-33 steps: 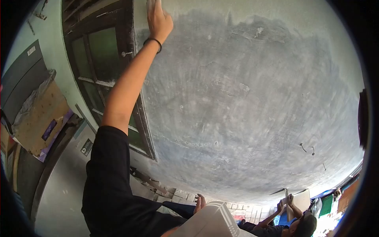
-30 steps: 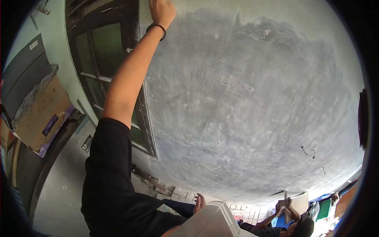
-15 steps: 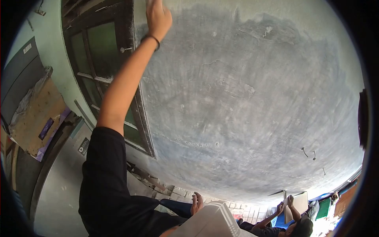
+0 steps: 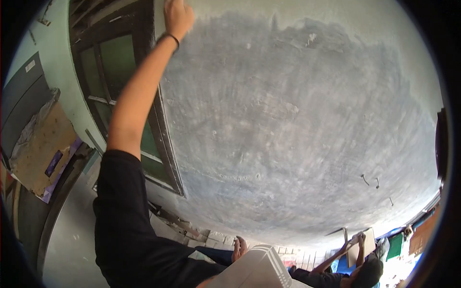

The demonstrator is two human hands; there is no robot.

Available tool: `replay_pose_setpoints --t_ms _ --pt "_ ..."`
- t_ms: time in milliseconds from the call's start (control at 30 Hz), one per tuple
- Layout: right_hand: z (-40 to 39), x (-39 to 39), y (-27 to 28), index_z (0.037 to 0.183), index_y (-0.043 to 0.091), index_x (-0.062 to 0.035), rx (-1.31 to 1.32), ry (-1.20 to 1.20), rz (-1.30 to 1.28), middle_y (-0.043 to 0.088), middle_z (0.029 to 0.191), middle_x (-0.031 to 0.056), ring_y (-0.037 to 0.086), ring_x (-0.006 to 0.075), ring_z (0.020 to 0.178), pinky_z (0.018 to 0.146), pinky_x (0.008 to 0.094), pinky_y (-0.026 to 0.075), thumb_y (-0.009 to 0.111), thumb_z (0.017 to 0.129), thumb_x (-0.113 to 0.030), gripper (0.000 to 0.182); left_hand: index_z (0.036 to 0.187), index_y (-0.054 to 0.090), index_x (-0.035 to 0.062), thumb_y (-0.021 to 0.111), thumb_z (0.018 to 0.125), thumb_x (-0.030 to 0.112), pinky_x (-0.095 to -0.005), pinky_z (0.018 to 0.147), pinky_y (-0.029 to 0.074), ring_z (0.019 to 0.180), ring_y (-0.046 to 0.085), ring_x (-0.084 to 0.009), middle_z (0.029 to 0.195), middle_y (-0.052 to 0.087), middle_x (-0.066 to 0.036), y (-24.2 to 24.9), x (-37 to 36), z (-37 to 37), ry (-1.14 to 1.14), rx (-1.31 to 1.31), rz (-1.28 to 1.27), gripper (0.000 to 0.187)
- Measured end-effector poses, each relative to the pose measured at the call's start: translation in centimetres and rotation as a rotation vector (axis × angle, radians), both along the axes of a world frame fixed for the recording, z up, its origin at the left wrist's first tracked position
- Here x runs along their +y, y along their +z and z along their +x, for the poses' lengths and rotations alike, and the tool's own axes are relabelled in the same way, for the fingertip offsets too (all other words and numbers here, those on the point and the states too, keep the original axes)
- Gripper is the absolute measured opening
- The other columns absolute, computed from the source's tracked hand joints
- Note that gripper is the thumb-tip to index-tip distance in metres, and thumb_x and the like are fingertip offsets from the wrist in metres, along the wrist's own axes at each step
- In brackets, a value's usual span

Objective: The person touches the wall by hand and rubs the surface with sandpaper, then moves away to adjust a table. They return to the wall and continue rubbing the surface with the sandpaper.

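Note:
My left hand [image 4: 179, 20], with a dark band at the wrist, is raised to the top of the head view. It is against the upper wall, beside the door frame. Its fingers look curled, but the top edge partly cuts them off, so I cannot make out what they hold. The grey, patchy wall [image 4: 288, 125] has a paler strip above it. Low in the view, my right hand [image 4: 238, 248] shows loosely bent fingers pointing up. Beside it, a white plastic-looking object [image 4: 254, 269] with ridged edges hides the rest of that arm.
A dark door [image 4: 115, 62] with green panes stands left of the wall. Worn boards [image 4: 43, 144] lean farther left. Metal hooks [image 4: 370, 181] stick out low on the wall. At lower right, another person [image 4: 367, 273] holds a pale board [image 4: 367, 245].
My raised left hand has shifted left and slightly up in view, while the whole scene has also slid a little left. The right hand stays almost in place. The other person's hands have moved slightly.

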State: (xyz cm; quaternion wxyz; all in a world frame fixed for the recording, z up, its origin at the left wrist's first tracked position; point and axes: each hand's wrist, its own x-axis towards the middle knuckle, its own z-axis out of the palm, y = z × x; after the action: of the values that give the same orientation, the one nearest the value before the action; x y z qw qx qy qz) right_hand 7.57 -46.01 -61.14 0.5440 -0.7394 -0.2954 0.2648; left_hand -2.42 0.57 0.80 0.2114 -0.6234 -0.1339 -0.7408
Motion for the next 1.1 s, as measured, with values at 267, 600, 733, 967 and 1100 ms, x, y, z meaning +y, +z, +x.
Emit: replay_pose_setpoints --t_ms 267,600,733,967,1100 --pt "0.3 -1.5 -2.7 0.126 0.062 0.0027 -0.001 -0.078 0.040 0.067 0.121 0.0233 0.064 0.0359 0.111 0.096 0.0421 0.050 0.050 0.105 -0.029 0.040 0.147 0.051 0.0084 0.037 0.077 -0.025 -0.0400 0.124 0.026 0.151 0.029 -0.0355 0.163 0.032 -0.019 -2.7 0.8 -0.7 0.035 0.083 0.028 0.079" --pt "0.7 -1.8 -3.3 0.128 0.062 0.0029 -0.005 -0.098 0.004 0.066 0.121 0.0244 0.064 0.0368 0.113 0.097 0.0429 0.049 0.049 0.106 -0.029 0.041 0.145 0.053 0.0082 0.040 0.079 -0.022 -0.0432 0.122 0.031 0.149 0.033 -0.0391 0.162 0.034 -0.020 -3.8 0.4 -0.4 0.064 0.104 0.022 0.074" --pt "1.2 -1.2 -3.5 0.127 0.062 0.0037 -0.045 -0.040 0.015 0.066 0.121 0.0249 0.064 0.0364 0.113 0.098 0.0424 0.049 0.050 0.105 -0.028 0.040 0.144 0.055 0.0079 0.038 0.080 -0.021 -0.0425 0.122 0.029 0.150 0.032 -0.0385 0.162 0.034 -0.021 0.8 0.9 -0.6 -0.002 -0.070 0.031 0.073" --pt "0.6 0.3 -3.2 0.125 0.062 0.0037 -0.037 -0.020 0.032 0.066 0.121 0.0248 0.064 0.0363 0.111 0.097 0.0420 0.050 0.049 0.106 -0.026 0.038 0.145 0.054 0.0081 0.039 0.080 -0.022 -0.0402 0.122 0.030 0.150 0.032 -0.0359 0.163 0.033 -0.020 -2.2 1.1 -0.4 -0.007 0.064 0.045 0.073" --pt "1.0 0.3 -2.5 0.125 0.062 0.0034 -0.061 0.044 0.021 0.066 0.120 0.0246 0.064 0.0362 0.109 0.096 0.0423 0.050 0.051 0.105 -0.024 0.036 0.146 0.053 0.0093 0.040 0.080 -0.022 -0.0406 0.121 0.033 0.148 0.034 -0.0373 0.163 0.033 -0.018 0.4 1.6 -1.4 0.012 -0.021 0.036 0.075"
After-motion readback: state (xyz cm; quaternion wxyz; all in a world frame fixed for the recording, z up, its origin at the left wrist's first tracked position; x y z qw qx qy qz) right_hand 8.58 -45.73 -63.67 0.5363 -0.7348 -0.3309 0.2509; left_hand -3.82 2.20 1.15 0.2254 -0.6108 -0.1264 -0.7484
